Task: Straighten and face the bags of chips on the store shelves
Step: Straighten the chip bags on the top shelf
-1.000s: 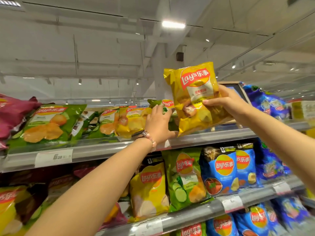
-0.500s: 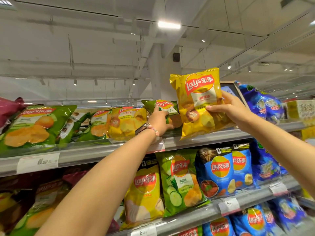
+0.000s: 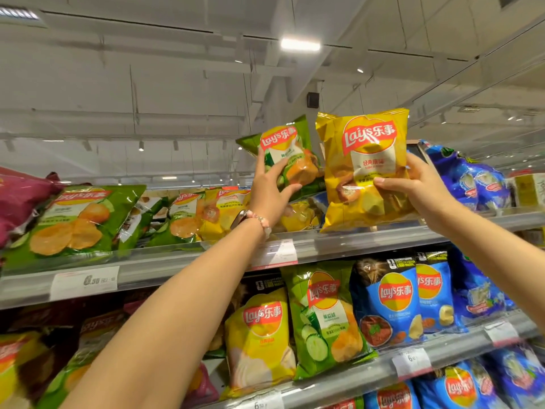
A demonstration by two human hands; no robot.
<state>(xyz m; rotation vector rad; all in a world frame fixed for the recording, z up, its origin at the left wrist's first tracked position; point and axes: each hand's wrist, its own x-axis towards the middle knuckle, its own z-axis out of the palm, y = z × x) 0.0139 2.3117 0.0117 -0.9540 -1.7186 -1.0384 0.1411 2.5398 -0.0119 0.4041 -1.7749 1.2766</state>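
The left hand (image 3: 269, 184) fingers grip the green bag (image 3: 284, 156), tilted just left of the upright yellow bag (image 3: 365, 169), which the right hand (image 3: 413, 184) fingers grip above the top shelf (image 3: 368, 242); both need setting down, faces forward.

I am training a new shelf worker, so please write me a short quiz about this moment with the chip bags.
1. True or false: the right hand holds a yellow bag.
2. Which bag does the left hand grip? A) purple B) green C) blue
3. Fill in: both held bags are at the ___ shelf.

Key:
1. True; its front label faces the camera.
2. B, the green bag.
3. Top.
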